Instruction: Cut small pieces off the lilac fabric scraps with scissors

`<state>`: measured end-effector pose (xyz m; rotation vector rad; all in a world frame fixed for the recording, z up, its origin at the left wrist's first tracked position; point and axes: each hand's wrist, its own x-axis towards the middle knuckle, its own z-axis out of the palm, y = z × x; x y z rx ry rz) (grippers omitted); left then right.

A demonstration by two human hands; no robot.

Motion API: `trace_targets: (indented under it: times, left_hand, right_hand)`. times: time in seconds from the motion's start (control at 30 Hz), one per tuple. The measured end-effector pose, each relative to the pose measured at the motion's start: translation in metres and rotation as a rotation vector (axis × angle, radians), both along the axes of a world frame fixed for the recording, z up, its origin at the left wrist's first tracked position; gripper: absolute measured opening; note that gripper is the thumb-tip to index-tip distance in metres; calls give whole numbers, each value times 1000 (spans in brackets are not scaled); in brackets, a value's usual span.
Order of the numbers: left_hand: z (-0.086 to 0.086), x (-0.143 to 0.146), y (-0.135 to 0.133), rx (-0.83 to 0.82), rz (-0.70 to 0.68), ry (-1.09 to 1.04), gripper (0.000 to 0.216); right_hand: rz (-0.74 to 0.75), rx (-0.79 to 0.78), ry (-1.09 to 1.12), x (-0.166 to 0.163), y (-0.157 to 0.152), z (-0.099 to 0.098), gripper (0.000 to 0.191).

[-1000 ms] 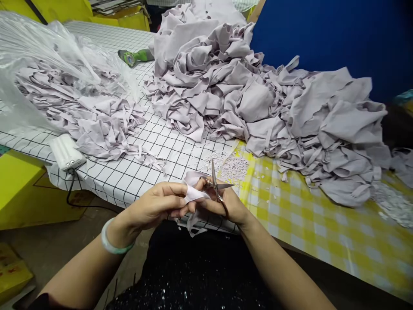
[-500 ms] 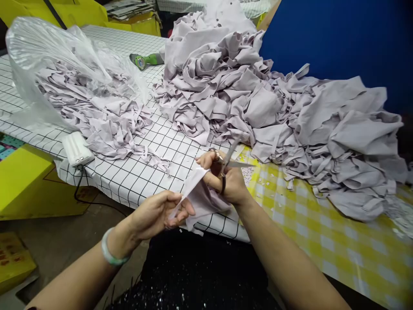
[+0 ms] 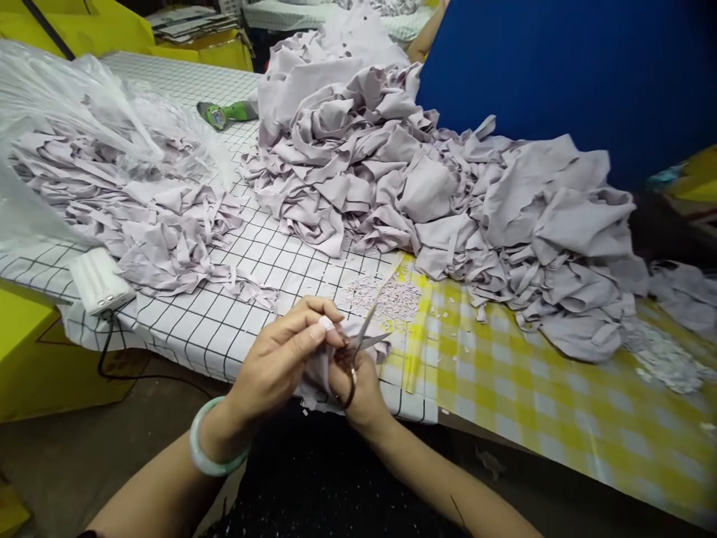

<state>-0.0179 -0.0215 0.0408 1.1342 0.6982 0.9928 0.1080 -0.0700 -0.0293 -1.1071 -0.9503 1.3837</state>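
My left hand (image 3: 285, 355) is closed, pinching the pale lilac fabric piece (image 3: 318, 368) close to my right fingers. In my right hand (image 3: 361, 388) is a pair of scissors (image 3: 367, 338), its blades parted and pointing up and to the right. The fabric hangs below and between both hands at the table's front edge, and much of it is hidden behind the fingers. Beyond the blades lies a scatter of tiny lilac clippings (image 3: 400, 299) on the tabletop.
A large heap of lilac fabric (image 3: 381, 149) fills the back and right. At left, a clear plastic bag (image 3: 112, 97) lies over more fabric strips (image 3: 162, 246). A white power bank (image 3: 101, 280) with a black cable sits near the edge. A green-handled tool (image 3: 227, 113) lies farther back.
My left hand has come up against my right hand and now pinches the fabric there. Both hands have drawn together. The camera view has shifted somewhat.
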Motion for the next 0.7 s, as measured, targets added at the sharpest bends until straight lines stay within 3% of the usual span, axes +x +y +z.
trace_targets:
  times: [0.1,0.17,0.23,0.43,0.57,0.7]
  left_hand:
    - [-6,12,10,-204,71,-130,23]
    - [-7,16,15,-180,181,-105,22]
    - [-10,20,17,-89,227,-16,22]
    - [-37,59,6,144,13,208,29]
    - [-49,77,6,132,-54,203,30]
    - [-50,83,10,158,-108,207,30]
  right_hand:
    - [137,-88,51,4,-10,3,40]
    - [193,-111,8,21,-12,8,39]
    - [139,-38,-185,46,-12,14,37]
    - [-34,215,-968,111,-1,22,41]
    - [-5,208,-1089,124,1,20,44]
    - [31,198,-1080,131,1,17,54]
